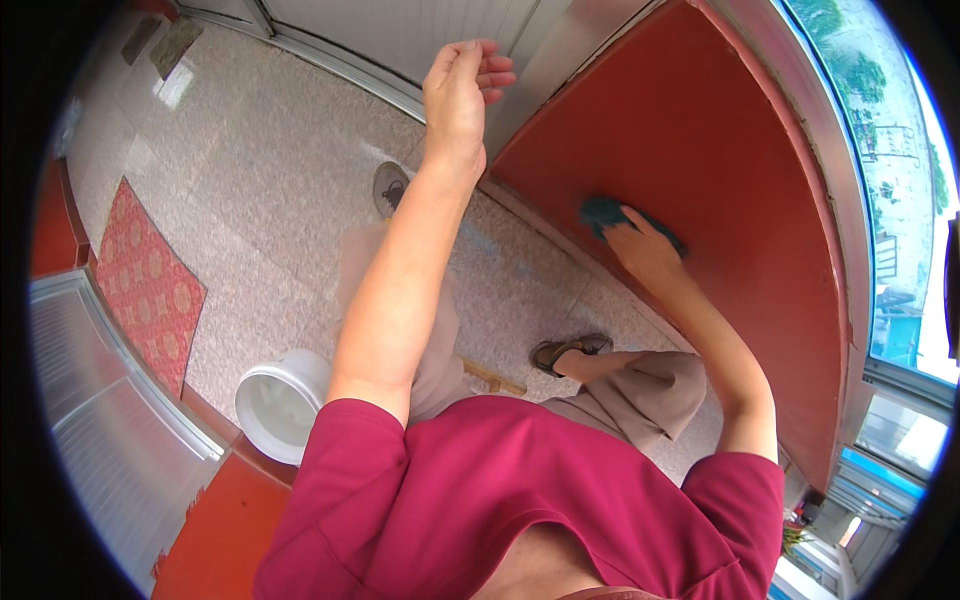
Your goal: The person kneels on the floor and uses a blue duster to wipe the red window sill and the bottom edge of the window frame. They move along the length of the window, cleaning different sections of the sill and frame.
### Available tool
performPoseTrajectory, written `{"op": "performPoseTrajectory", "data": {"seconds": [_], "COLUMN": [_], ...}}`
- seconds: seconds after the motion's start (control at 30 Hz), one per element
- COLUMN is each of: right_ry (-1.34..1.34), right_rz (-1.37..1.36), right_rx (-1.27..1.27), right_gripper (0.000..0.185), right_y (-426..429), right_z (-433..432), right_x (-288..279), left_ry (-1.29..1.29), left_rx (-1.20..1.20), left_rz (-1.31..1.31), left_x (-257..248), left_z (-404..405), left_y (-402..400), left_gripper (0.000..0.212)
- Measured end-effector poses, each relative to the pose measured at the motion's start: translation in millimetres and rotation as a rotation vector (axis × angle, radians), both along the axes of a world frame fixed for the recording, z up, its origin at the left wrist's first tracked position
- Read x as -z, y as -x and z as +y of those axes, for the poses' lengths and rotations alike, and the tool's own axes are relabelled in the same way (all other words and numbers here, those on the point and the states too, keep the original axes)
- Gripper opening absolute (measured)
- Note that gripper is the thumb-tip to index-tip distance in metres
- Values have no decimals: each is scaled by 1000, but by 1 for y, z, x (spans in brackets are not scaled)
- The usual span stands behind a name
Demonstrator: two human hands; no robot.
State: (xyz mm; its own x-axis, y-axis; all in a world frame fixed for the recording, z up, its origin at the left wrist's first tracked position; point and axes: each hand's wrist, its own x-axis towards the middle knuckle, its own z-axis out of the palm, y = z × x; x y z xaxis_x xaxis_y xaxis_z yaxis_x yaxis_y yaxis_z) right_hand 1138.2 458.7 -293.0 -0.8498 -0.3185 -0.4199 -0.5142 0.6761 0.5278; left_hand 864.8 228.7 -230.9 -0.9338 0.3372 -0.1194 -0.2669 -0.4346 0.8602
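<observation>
A dark green cloth lies bunched under my right hand, pressed flat against the red painted wall panel. The cloth and the fingertips are slightly blurred. My left hand is raised in the air before the grey metal door, its fingers loosely bent and a little apart, with nothing in it. Part of the cloth is hidden by my right hand.
A white plastic bucket with whitish contents stands on the speckled tile floor at my left. Beyond it lies a red patterned mat. A wooden piece sits between my legs. A window borders the panel on the right.
</observation>
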Motion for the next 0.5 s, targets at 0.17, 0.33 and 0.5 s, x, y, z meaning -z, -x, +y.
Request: {"op": "performPoseTrajectory", "data": {"seconds": [0.17, 0.33, 0.5], "right_ry": [-17, 131, 182], "right_rz": [116, 260, 204], "right_rx": [-17, -93, -110], "right_gripper": [55, 51, 39], "right_y": [25, 105, 136], "right_z": [-17, -46, -56], "right_x": [2, 87, 160], "left_ry": [-19, 34, 85], "left_rx": [2, -11, -50], "left_rz": [7, 42, 41], "left_x": [2, 11, 21], "left_z": [-4, -7, -13], "left_y": [-3, 2, -3], "left_gripper": [31, 31, 31]}}
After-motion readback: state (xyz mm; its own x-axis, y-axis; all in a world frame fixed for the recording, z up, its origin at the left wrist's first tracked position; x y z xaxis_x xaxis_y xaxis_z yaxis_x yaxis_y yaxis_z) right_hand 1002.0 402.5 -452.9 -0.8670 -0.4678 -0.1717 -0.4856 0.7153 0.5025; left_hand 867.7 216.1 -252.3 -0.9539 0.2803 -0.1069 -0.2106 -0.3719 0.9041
